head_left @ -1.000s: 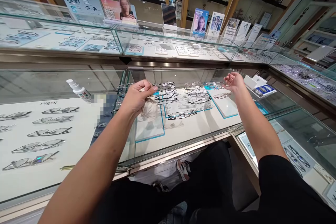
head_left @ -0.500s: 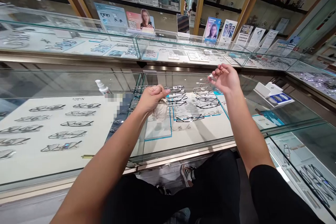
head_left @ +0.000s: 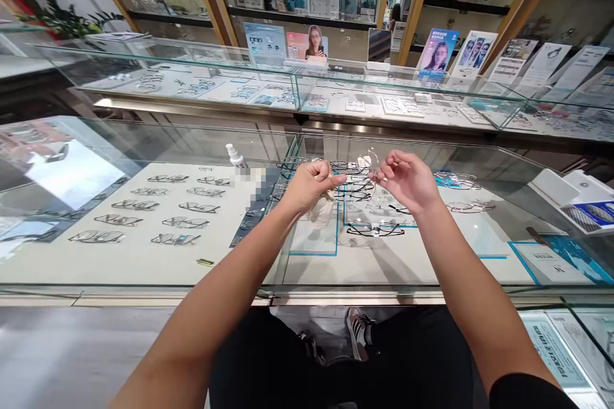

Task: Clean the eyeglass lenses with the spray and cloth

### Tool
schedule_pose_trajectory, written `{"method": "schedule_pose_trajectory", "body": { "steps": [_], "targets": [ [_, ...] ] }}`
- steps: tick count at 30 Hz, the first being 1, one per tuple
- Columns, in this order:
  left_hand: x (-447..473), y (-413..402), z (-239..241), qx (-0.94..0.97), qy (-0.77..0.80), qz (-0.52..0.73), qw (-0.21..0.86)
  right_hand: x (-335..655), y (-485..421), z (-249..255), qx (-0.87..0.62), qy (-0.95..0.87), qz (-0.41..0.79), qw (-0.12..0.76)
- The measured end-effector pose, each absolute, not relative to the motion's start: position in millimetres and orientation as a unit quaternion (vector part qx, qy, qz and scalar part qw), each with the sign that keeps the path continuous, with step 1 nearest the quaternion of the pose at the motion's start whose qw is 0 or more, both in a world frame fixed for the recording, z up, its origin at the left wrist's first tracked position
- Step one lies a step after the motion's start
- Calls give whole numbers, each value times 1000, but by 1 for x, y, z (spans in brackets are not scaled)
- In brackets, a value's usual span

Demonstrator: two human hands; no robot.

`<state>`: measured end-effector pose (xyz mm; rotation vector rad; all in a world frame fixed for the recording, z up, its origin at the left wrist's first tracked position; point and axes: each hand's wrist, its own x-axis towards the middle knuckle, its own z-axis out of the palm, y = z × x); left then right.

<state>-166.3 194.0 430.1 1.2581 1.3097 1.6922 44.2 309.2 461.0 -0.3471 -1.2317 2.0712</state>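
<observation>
My left hand (head_left: 311, 186) is closed around a beige cloth (head_left: 323, 211), which hangs below the fingers over the glass display case. The thumb points to the right. My right hand (head_left: 407, 180) pinches a thin wire-rimmed pair of eyeglasses (head_left: 366, 161) at the fingertips. Its round lens stands up between the two hands, close to my left thumb; part of the frame blurs into the glasses behind. Beneath the hands, inside the case, lie rows of eyeglasses, with one dark-rimmed pair (head_left: 375, 230) nearest me.
A white spray bottle (head_left: 235, 156) stands beyond the left rows of glasses (head_left: 186, 222). To the right sits an open white box (head_left: 570, 201). A second glass counter (head_left: 268, 102) runs across behind, with standing leaflets (head_left: 437, 52) on top. The near case's front edge (head_left: 384, 299) crosses before my legs.
My right hand has come down and closer to my left hand, bringing the eyeglasses near the cloth. The left hand keeps the cloth. The camera view has swung left.
</observation>
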Motion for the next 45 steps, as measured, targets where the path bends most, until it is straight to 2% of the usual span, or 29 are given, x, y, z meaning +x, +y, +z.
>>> {"method": "schedule_pose_trajectory", "body": {
  "steps": [14,21,30,33,38,41,45],
  "targets": [
    [-160,190,427,483,541,602,336,47,294,470,-83,-498,809,302],
    [-154,190,426,488,497,559,450,44,289,467,-58,-502,822,262],
    [-152,196,417,497,473,589,427,41,284,463,-35,-524,818,235],
    [-152,195,421,489,471,601,423,41,284,462,-50,-562,786,253],
    [-157,193,424,490,478,623,379,37,285,455,-137,-650,665,341],
    [-159,193,425,493,478,629,365,32,284,449,-141,-679,635,341],
    [-159,193,426,501,479,623,362,29,285,443,-131,-666,658,326]
  ]
}}
